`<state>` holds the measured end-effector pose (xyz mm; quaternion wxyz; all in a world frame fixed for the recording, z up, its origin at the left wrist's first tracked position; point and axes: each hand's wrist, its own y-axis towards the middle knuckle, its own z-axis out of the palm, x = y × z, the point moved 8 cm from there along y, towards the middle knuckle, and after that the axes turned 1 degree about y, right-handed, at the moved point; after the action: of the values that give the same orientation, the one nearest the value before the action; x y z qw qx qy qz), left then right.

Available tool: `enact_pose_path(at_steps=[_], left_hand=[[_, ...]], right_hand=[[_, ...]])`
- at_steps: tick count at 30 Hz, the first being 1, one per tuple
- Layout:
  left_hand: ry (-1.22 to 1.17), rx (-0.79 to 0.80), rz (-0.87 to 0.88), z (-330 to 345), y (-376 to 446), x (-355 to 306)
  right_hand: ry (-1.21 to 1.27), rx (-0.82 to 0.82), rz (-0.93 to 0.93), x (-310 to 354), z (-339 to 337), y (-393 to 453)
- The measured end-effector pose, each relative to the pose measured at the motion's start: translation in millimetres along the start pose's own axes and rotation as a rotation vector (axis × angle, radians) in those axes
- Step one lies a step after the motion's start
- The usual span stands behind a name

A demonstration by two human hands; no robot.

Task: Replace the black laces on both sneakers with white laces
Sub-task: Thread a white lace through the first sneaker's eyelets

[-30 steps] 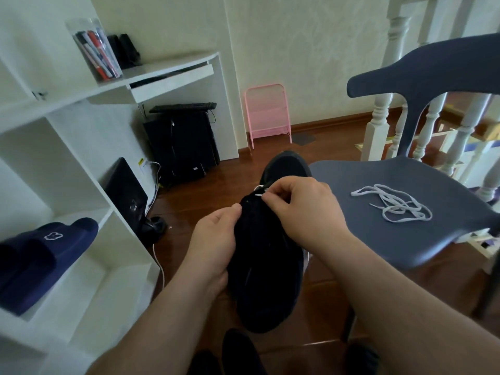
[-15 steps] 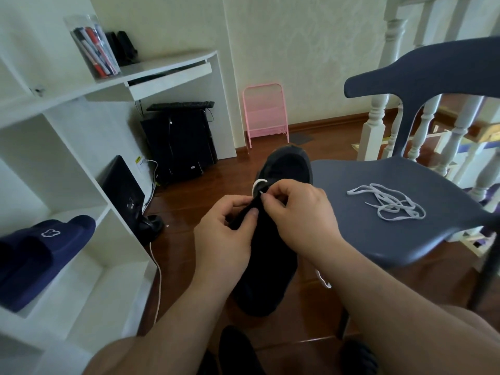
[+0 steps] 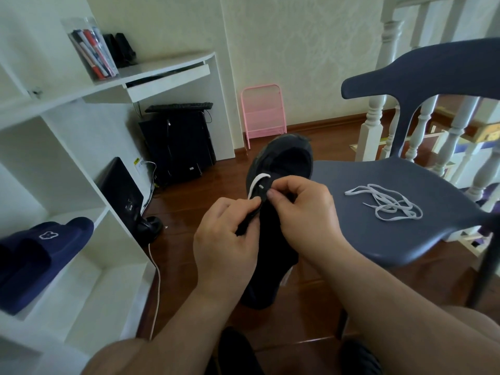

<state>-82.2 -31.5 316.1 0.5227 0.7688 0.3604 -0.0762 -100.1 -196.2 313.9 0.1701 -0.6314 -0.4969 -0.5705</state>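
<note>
The person sits with a black sneaker (image 3: 273, 234) held up between both hands, heel end toward them and toe pointing away toward the wall, above the wooden floor (image 3: 189, 201). It looks like the threading step on this shoe: a white lace (image 3: 255, 185) already loops out of the eyelets near the toe, and a short white bit shows through a hole just beside the fingertips. The left hand (image 3: 224, 247) has its grip closed around the side of the shoe, thumb and forefinger pinching the edge of the upper by the eyelet row. The right hand (image 3: 303, 212) has a narrow grip, finger and thumb nipped together at the lace right where it meets the shoe; whether it holds the lace tip itself I cannot tell, as the fingers hide it. A second white lace (image 3: 387, 203) lies in a loose tangle on the seat of the grey-blue chair (image 3: 378, 239), well apart from the hands, presumably waiting for the other sneaker. Next, I would judge, the lace end needs drawing through its hole and the slack evened, while the left hand steadies the shoe against twisting.
</note>
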Motion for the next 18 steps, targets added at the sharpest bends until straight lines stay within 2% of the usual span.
enact_pose_path(at_steps=[2, 5, 7, 9, 11, 13, 14, 15, 18], left_hand=[[-0.009, 0.007, -0.025, 2.4, -1.1, 1.9], [0.001, 0.009, -0.015, 5.6, -1.5, -1.9], [-0.039, 0.008, -0.027, 7.0, -2.0, -5.6], [-0.09, 0.028, -0.083, 9.1, -3.2, -6.3], [-0.183, 0.057, -0.229, 12.2, -4.4, 2.6], [-0.338, 0.028, -0.466, 13.5, -4.6, 24.6], [-0.408, -0.005, -0.579, 13.6, -5.8, 36.6], [-0.466, -0.039, -0.67, 13.7, -7.3, 46.6], [-0.585, -0.145, -0.826, 13.1, -11.6, 62.1]], right_hand=[[0.096, 0.022, 0.078, -6.4, 3.2, -3.2], [0.127, -0.052, 0.122, -8.9, -3.3, -5.8], [0.122, -0.097, 0.076, -1.7, -10.1, -7.9], [0.028, -0.124, -0.047, 11.5, -17.0, -7.3], [-0.153, 0.001, -0.172, 19.5, -9.4, -2.8], [-0.308, 0.279, -0.156, 13.3, 11.4, -2.9], [-0.353, 0.363, -0.147, 8.9, 16.8, -4.9], [-0.384, 0.352, -0.182, 7.7, 17.1, -5.7], [-0.453, 0.086, -0.311, 11.5, 4.1, -11.2]])
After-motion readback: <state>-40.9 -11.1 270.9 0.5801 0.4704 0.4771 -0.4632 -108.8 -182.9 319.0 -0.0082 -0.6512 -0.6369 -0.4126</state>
